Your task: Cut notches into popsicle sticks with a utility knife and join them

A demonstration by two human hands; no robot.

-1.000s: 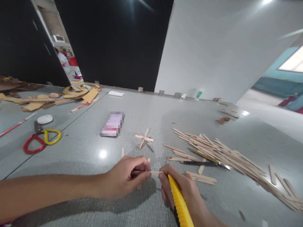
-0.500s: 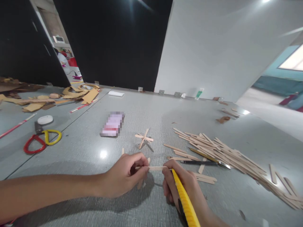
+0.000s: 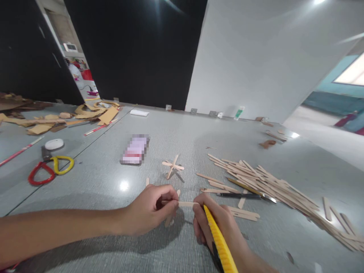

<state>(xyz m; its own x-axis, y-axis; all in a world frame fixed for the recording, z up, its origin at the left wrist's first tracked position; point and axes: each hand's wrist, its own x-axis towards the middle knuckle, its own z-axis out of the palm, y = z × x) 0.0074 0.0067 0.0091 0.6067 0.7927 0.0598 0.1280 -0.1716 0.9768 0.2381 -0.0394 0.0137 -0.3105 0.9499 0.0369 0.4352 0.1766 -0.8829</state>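
A wooden craft stick (image 3: 186,204) spans the gap between my two hands, just above the grey table. My left hand (image 3: 152,208) pinches its left end between thumb and fingers. The other end meets the fingertips of my right hand (image 3: 218,218), which is closed around a yellow box cutter (image 3: 219,239). The cutter's blade tip is hidden by my fingers. Under my left hand lie more sticks, partly covered. Beyond the hands stands a small star shape of crossed sticks (image 3: 173,167).
A heap of craft sticks (image 3: 273,185) spreads on the right, with a black pen-like tool (image 3: 240,195) beside it. Farther left lie a phone (image 3: 135,149), red-and-yellow scissors (image 3: 51,167) and a white oval case (image 3: 54,144). Cardboard scraps (image 3: 96,112) cover the back left.
My right hand, with the box cutter, has shifted slightly left and down, closer to my left hand. The left hand stays nearly still, still pinching the stick.
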